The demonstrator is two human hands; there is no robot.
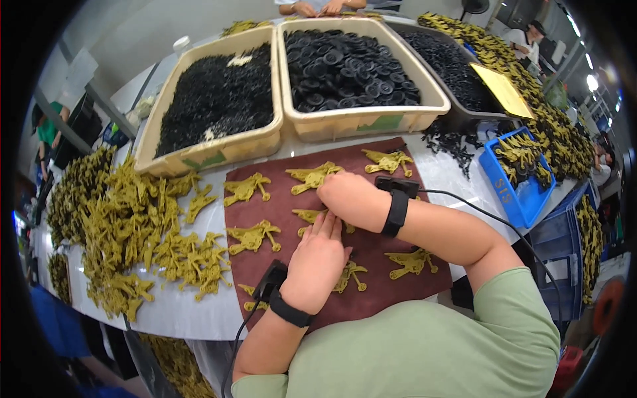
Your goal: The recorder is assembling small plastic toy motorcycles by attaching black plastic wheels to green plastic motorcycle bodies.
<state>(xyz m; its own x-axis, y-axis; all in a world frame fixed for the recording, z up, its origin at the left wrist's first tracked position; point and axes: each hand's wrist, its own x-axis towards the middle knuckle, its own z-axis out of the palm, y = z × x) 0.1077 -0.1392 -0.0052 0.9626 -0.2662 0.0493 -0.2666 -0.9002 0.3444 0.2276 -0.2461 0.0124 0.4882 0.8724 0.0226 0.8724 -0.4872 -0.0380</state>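
Observation:
Olive-yellow flat molded parts lie spaced in rows on a dark red mat, such as one at the upper left (247, 189) and one at the lower right (411, 263). Over a middle-row part (306, 215), my two hands meet. My left hand (317, 255) rests with its fingers stretched out, their tips at that part. Just above and to its right is my right hand (352, 199), its fingers curled down. Whatever they pinch is hidden beneath the hand. Black bands with small dark devices sit on both wrists.
Loose yellow parts form a heap (133, 232) left of the mat (371, 302). Behind it stand a cream bin (219, 159) of small black pieces and another (371, 119) of round black discs. A blue tray (511, 192) sits right. Cables trail from both wrists. Other people work farther off.

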